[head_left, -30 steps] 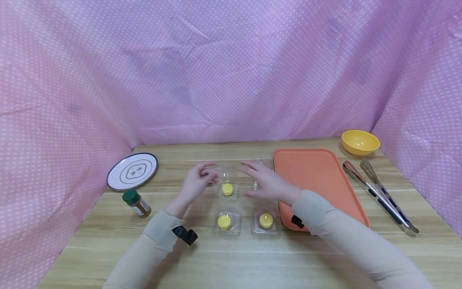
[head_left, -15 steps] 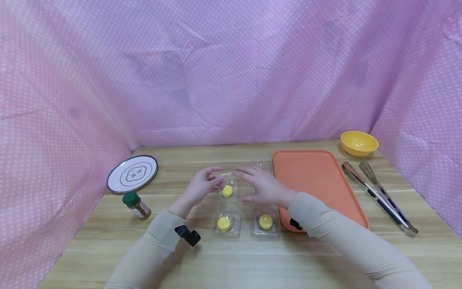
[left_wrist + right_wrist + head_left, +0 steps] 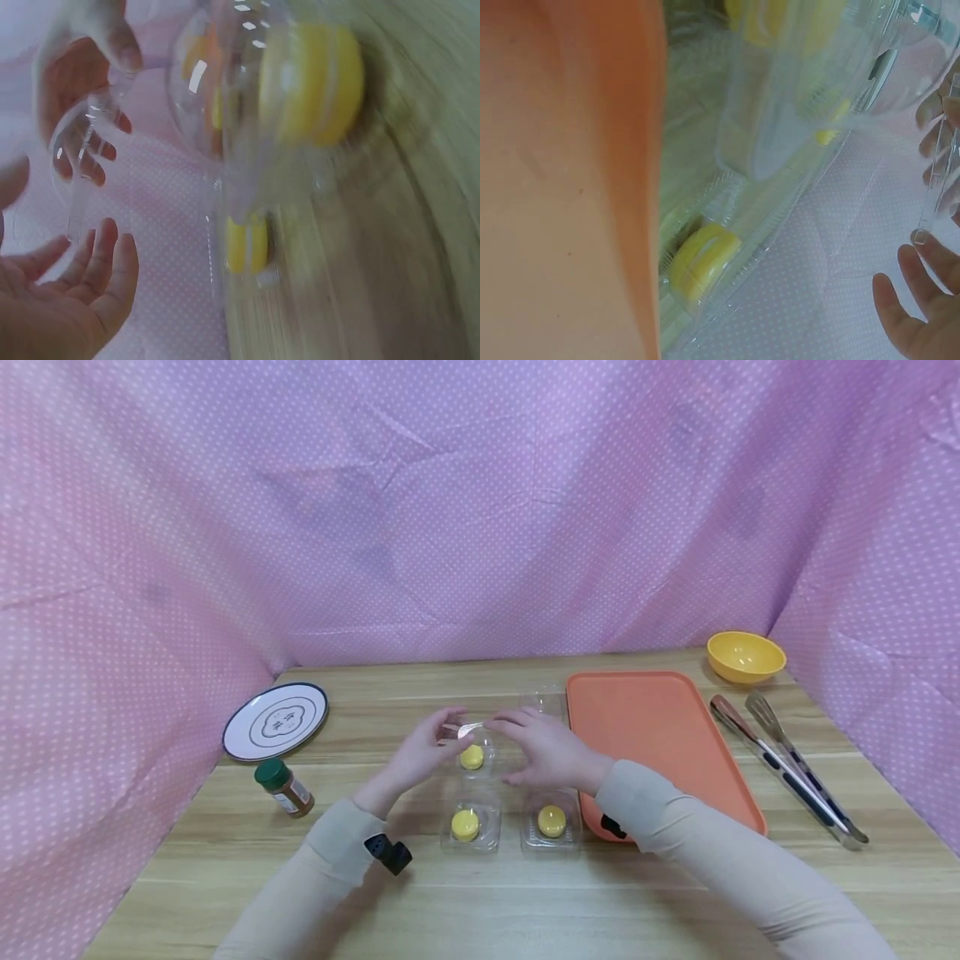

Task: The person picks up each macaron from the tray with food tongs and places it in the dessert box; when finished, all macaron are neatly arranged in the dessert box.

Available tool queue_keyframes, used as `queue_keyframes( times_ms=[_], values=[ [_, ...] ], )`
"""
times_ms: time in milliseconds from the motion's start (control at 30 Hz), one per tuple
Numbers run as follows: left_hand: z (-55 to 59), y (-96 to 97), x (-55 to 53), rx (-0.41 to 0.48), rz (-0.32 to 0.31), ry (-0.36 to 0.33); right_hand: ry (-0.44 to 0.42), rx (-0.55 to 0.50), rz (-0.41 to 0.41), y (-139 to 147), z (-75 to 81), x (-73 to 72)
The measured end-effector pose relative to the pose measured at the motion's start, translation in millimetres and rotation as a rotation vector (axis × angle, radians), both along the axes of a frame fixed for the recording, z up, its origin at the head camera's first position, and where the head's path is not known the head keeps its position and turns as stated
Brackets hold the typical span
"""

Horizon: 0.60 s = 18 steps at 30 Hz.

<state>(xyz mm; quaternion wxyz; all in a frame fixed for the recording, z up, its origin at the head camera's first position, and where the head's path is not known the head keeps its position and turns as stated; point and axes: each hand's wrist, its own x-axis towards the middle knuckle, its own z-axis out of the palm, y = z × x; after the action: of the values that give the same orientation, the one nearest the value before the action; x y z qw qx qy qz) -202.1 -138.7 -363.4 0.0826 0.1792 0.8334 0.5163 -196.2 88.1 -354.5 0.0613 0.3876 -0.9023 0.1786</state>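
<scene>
A clear domed plastic lid [image 3: 470, 729] stands raised between my two hands, above a yellow macaron [image 3: 472, 757] in a clear tray. My left hand [image 3: 422, 758] is to its left with spread, slightly bent fingers; in the left wrist view a fingertip touches the lid's edge. My right hand [image 3: 546, 747] reaches from the right, its fingers nearly straight, a fingertip at the lid's edge in the right wrist view. Nearer me sit two more yellow macarons, the left one [image 3: 465, 825] and the right one [image 3: 552, 821], each in a clear plastic box.
An orange tray [image 3: 660, 735] lies right of the boxes. Beyond it are tongs [image 3: 795, 772] and a yellow bowl [image 3: 746, 657]. On the left are a white plate [image 3: 275, 721] and a green-capped spice jar [image 3: 285, 787]. More clear plastic [image 3: 543, 697] shows behind my right hand.
Both hands have come slightly closer together around the lid. My left hand has moved right and its fingers have opened out a little. The boxes in front have not moved.
</scene>
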Motion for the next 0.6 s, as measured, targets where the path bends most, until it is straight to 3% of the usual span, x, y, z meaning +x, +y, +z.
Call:
queue_keyframes(
  times_ms=[100,233,467,600],
  values=[
    [-2.2,-2.5,2.0,-0.096,-0.072,0.135,-0.016,-0.010,-0.032,-1.9,0.7,-0.4],
    [-3.1,-5.4,3.6,-0.215,-0.134,0.252,-0.066,-0.014,-0.094,-5.5,1.9,-1.1],
    [-11.0,-13.2,-3.3,-0.349,-0.154,0.345,-0.134,0.002,-0.138,-14.1,-3.9,-7.6],
    [-15.6,-18.5,-8.1,-0.385,-0.147,0.347,-0.134,0.013,-0.121,-20.4,-5.3,-12.1]
  ],
)
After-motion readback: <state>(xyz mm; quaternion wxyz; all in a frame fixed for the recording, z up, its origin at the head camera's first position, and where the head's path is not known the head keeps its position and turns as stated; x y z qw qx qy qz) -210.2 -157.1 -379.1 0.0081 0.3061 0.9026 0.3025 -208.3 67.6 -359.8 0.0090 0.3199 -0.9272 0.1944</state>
